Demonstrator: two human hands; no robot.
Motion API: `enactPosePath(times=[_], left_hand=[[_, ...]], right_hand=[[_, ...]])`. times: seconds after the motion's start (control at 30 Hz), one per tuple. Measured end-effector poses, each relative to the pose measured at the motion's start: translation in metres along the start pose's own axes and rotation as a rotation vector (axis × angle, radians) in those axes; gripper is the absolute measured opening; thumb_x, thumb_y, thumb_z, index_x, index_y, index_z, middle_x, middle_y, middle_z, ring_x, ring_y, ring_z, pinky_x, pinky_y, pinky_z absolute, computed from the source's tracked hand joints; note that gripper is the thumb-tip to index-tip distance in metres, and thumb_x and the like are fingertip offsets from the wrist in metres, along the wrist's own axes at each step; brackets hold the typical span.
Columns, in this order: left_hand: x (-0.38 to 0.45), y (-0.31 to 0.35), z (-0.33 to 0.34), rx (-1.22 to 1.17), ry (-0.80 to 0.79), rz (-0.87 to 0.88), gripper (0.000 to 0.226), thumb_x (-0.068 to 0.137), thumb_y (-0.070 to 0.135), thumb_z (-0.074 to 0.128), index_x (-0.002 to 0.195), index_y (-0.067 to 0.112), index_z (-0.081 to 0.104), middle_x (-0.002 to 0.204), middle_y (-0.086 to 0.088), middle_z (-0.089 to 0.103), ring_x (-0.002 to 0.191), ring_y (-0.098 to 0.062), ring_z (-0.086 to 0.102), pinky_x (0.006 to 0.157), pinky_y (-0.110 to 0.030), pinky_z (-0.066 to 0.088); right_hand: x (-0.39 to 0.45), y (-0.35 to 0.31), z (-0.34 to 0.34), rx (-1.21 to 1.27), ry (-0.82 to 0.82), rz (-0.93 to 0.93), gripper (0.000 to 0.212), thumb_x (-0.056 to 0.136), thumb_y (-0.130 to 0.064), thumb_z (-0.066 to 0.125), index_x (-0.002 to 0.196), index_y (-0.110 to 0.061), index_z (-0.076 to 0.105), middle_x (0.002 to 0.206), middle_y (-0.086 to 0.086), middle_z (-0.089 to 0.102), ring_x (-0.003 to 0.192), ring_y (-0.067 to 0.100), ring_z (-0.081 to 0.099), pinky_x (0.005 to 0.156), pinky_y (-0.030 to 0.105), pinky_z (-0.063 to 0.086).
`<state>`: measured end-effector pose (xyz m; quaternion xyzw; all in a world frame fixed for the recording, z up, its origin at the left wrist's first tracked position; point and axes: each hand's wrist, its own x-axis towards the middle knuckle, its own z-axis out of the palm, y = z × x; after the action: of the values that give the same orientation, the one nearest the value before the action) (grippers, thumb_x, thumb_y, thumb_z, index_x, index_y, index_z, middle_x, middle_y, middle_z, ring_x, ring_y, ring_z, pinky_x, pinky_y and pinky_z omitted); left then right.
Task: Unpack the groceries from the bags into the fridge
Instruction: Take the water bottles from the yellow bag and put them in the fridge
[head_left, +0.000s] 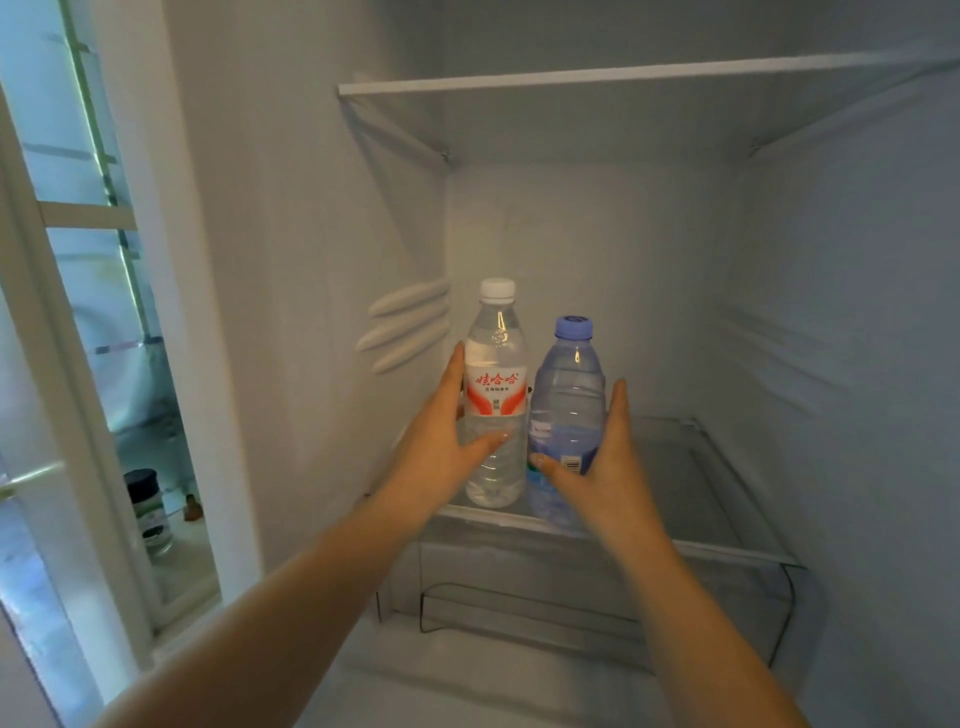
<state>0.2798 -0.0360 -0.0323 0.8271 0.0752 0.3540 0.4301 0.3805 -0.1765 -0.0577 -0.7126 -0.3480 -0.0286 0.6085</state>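
Note:
Two water bottles stand side by side at the left front of the fridge's glass shelf (706, 499). The clear bottle (496, 384) has a white cap and a red-and-white label. My left hand (441, 441) grips it, thumb across its front and fingers along its left side. The shorter blue bottle (569, 395) has a blue cap. My right hand (608, 467) grips it, thumb over the lower front and fingers up its right side. The blue bottle's base is partly hidden behind my right hand.
An upper shelf (623, 75) spans the fridge well above the bottle caps. A clear drawer (519, 587) sits below the glass shelf. The open door at the left carries a dark-lidded jar (148, 509) in its rack. The shelf's right half holds nothing.

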Motion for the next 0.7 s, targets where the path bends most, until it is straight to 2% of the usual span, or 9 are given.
enactPosePath(times=[0.07,0.13,0.2,0.43,0.57,0.7], left_hand=[[-0.009,-0.012,0.008,-0.001,-0.017,0.001,0.098,0.080,0.022,0.072,0.148,0.038,0.004,0.147,0.011,0.036,0.132,-0.009,0.039,0.107,-0.045,0.038],[-0.014,-0.017,0.014,0.016,0.004,0.013,0.099,0.079,0.021,0.073,0.148,0.036,0.004,0.147,0.010,0.035,0.132,-0.008,0.039,0.107,-0.042,0.038],[-0.013,-0.020,0.016,0.033,0.036,0.024,0.098,0.079,0.020,0.073,0.148,0.036,0.005,0.146,0.008,0.037,0.131,-0.010,0.040,0.107,-0.039,0.039],[0.005,-0.034,0.016,0.044,0.042,0.004,0.099,0.079,0.015,0.073,0.149,0.033,0.006,0.148,0.007,0.034,0.133,-0.012,0.038,0.107,-0.042,0.038],[0.025,-0.045,0.019,0.074,0.064,-0.017,0.100,0.078,0.014,0.074,0.149,0.031,0.007,0.147,0.003,0.037,0.132,-0.015,0.040,0.107,-0.044,0.038],[0.048,-0.060,0.023,0.146,0.112,-0.058,0.105,0.073,0.015,0.078,0.147,0.037,0.007,0.138,-0.003,0.044,0.125,-0.020,0.047,0.101,-0.046,0.044]], right_hand=[[-0.002,0.009,-0.001,-0.050,0.005,0.017,0.098,0.067,-0.032,0.082,0.143,-0.034,0.020,0.133,-0.006,0.047,0.117,0.014,0.051,0.098,0.039,0.046],[-0.002,0.011,-0.001,-0.080,0.010,-0.004,0.083,0.066,-0.030,0.082,0.135,-0.031,0.035,0.124,-0.008,0.054,0.110,0.012,0.055,0.092,0.035,0.049],[0.001,0.009,-0.001,-0.087,-0.005,0.000,0.077,0.067,-0.027,0.082,0.132,-0.028,0.040,0.120,-0.008,0.056,0.106,0.010,0.057,0.089,0.030,0.049],[0.028,0.012,0.006,-0.106,-0.049,0.040,0.073,0.068,-0.017,0.082,0.128,-0.021,0.040,0.114,-0.005,0.055,0.100,0.012,0.057,0.076,0.020,0.046],[0.050,0.022,0.014,-0.140,-0.048,0.064,0.077,0.069,-0.021,0.081,0.132,-0.020,0.038,0.123,-0.001,0.054,0.107,0.016,0.055,0.088,0.031,0.048],[0.072,0.031,0.023,-0.183,-0.045,0.038,0.076,0.069,-0.026,0.082,0.131,-0.020,0.039,0.122,0.001,0.056,0.101,0.015,0.055,0.084,0.029,0.048]])
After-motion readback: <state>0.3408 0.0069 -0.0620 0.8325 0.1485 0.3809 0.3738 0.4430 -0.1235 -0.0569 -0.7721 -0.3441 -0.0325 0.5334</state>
